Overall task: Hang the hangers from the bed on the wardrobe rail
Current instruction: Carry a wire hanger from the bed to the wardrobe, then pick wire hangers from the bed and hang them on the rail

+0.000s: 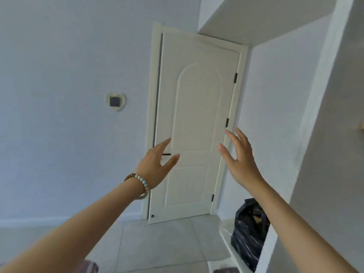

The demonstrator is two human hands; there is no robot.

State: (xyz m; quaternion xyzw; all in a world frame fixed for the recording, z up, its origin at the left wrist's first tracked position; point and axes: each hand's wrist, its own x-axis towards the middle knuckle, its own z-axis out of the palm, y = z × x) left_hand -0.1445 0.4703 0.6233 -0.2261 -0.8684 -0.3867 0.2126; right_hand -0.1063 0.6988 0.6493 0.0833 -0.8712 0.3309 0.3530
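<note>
Hangers are not seen in view, left hand [155, 164] and right hand [241, 154] being held spread and empty before the door [197, 115]; light, stiff handling is expected, taken by the hook.

The room is seen from head height through one wide-angle view, faced forward toward the far white door [197, 125].
</note>
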